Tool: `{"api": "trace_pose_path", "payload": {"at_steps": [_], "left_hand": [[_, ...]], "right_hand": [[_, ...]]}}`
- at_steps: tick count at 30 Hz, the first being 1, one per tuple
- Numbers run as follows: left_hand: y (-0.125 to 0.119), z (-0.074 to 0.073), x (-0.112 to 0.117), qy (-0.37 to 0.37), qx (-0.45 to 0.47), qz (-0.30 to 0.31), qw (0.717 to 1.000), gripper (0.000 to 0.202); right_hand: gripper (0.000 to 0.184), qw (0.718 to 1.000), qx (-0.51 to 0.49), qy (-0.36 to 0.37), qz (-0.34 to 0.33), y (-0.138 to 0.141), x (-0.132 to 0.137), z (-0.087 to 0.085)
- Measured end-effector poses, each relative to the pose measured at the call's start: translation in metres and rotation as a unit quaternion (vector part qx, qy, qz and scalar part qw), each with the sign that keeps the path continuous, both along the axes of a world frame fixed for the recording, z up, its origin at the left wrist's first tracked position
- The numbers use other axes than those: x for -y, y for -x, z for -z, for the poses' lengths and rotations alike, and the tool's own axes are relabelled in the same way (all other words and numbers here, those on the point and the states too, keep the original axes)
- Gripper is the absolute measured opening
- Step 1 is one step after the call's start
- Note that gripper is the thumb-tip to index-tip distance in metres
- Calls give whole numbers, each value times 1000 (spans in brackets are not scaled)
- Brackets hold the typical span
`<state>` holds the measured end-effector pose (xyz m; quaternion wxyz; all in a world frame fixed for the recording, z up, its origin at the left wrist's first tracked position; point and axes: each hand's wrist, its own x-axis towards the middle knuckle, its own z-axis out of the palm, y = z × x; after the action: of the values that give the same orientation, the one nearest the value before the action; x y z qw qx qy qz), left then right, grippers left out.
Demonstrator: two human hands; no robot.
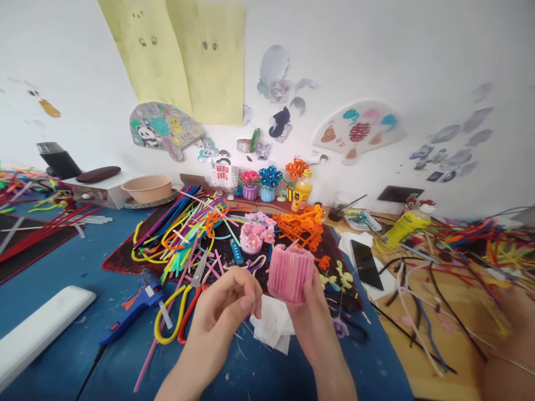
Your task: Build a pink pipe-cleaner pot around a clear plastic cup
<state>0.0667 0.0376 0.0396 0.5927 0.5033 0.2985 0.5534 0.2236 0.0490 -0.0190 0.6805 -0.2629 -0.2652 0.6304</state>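
Observation:
My right hand [311, 314] is wrapped round a pink cup-shaped pot [290, 275] made of pipe cleaners laid side by side, raised above the mat. Its rim looks uneven, with a short end sticking up. Just left of the pot is my left hand [229, 303], its fingers curled in towards the thumb; whatever may be between them is hidden. Scissors [198, 273] with yellow and red handles lie partly behind my left wrist. Behind the pot sits a small pink flower basket [251, 238]. A white tissue [271, 323] lies beneath my hands.
A blue glue gun [134, 314] and a white bar-shaped object [45, 328] lie on the left. Heaped pipe cleaners [184, 223] and orange pieces [303, 225] cover the dark mat. A phone [366, 264] and another person's blurred arm [510, 328] are on the right.

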Motion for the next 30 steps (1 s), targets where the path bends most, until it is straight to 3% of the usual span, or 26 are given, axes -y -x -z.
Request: {"api": "trace_pose_path", "payload": {"at_steps": [5, 11, 16, 20, 30], "left_hand": [[3, 2, 0, -11, -15, 1, 1000, 14], [5, 4, 2, -1, -24, -10, 1000, 12], [8, 5, 1, -2, -36, -5, 999, 11], [12, 7, 2, -2, -47, -15, 999, 12], [11, 4, 6, -41, -142, -38, 988, 22]], "right_hand": [[48, 996, -69, 44, -29, 4, -3, -9], [35, 993, -93, 17, -78, 7, -2, -13], [30, 990, -102, 43, -86, 7, 0, -12], [33, 991, -91, 58, -82, 7, 0, -13], [55, 994, -25, -4, -102, 0, 7, -28]]}}
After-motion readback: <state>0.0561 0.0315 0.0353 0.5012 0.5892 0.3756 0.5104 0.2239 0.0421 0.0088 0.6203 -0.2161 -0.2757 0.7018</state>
